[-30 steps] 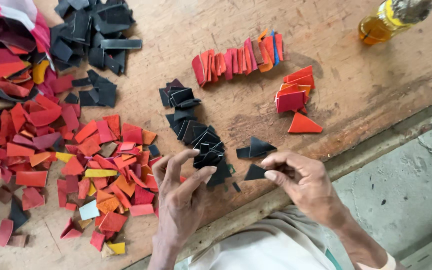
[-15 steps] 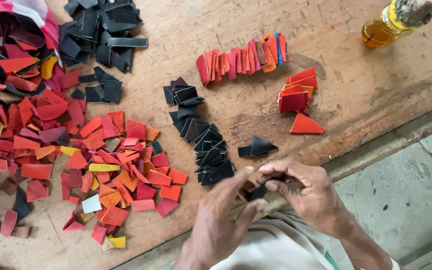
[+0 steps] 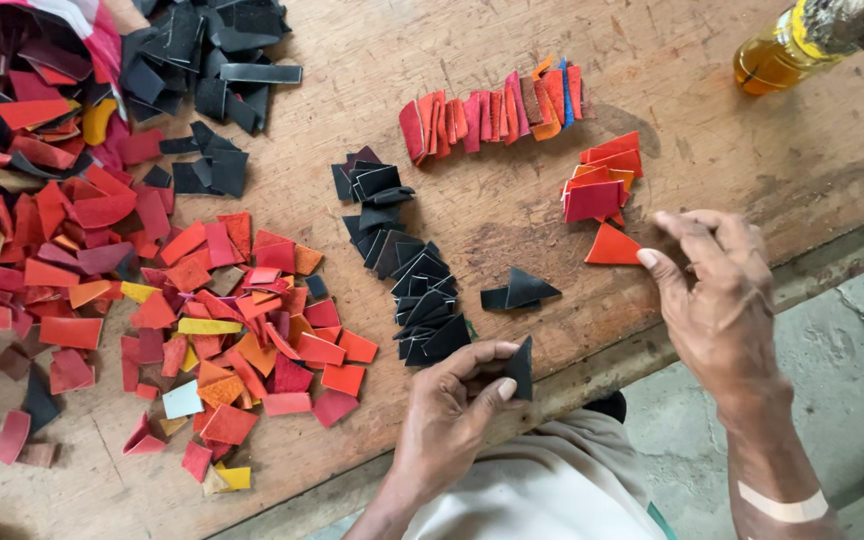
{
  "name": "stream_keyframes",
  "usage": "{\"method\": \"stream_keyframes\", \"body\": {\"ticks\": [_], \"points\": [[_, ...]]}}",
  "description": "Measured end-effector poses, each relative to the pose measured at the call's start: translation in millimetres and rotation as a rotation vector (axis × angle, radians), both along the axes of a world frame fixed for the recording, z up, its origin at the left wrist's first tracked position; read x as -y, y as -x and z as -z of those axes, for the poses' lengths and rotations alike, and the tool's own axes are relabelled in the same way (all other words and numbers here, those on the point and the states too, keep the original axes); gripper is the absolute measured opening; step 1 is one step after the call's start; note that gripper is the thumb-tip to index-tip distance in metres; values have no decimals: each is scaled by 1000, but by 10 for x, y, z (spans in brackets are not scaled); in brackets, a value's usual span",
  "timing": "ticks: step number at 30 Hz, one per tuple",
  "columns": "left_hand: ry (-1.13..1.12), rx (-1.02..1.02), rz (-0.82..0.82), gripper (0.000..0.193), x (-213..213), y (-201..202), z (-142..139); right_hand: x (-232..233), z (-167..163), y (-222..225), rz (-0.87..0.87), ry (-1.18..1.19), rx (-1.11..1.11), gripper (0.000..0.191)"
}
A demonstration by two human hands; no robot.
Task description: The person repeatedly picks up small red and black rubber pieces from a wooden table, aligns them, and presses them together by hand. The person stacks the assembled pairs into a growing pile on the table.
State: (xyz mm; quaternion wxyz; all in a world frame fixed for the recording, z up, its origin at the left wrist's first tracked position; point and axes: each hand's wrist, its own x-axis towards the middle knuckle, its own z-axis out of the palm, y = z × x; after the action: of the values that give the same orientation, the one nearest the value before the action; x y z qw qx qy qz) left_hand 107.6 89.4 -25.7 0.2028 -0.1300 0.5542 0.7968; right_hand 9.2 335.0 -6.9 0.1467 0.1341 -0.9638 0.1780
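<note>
Nearest the body, the left hand [image 3: 452, 410] pinches a small black leather triangle [image 3: 522, 366] between thumb and fingertips, held upright over the near edge of the wooden surface [image 3: 512, 235]. Half a second ago both hands were bunched together around this piece; now the right hand [image 3: 717, 300] has let go and moved off to the right, so the piece has passed wholly into the left hand's grip. The right hand's grip is loose, fingers curled and holding nothing, its fingertips just beside an orange triangle [image 3: 612, 246] that lies flat on the wood.

Just beyond the left hand runs a row of overlapping black pieces [image 3: 402, 265], with a pair of loose black triangles [image 3: 518, 292] lying between that row and the right hand. To the left spreads a scatter of red, orange and yellow scraps [image 3: 232, 330]. Past the orange triangle sits a small stack of red and orange pieces [image 3: 602, 180], and beyond it a fanned row of red and pink pieces [image 3: 492, 112]. Furthest off are a heap of black offcuts [image 3: 207, 60] and, at the right corner, a bottle of amber liquid [image 3: 782, 50]. Nothing lies between either hand and the rows.
</note>
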Motion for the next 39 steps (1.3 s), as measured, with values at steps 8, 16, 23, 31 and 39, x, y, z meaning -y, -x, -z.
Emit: {"method": "stream_keyframes", "body": {"ticks": [8, 16, 23, 31, 39], "points": [[-143, 53, -29, 29, -38, 17, 82, -24, 28, 86, 97, 351, 372, 26], [-161, -6, -22, 21, -65, 241, -1, -57, 40, -84, 70, 928, 636, 25], [-73, -47, 49, 26, -50, 496, -193, 112, 104, -151, -16, 1247, 895, 36], [-20, -93, 23, 23, -39, 600, -179, 237, 79, -172, 42, 1217, 896, 32], [-106, -47, 22, 24, -28, 622, -78, 249, 140, -136, -70, 1272, 854, 42]]}}
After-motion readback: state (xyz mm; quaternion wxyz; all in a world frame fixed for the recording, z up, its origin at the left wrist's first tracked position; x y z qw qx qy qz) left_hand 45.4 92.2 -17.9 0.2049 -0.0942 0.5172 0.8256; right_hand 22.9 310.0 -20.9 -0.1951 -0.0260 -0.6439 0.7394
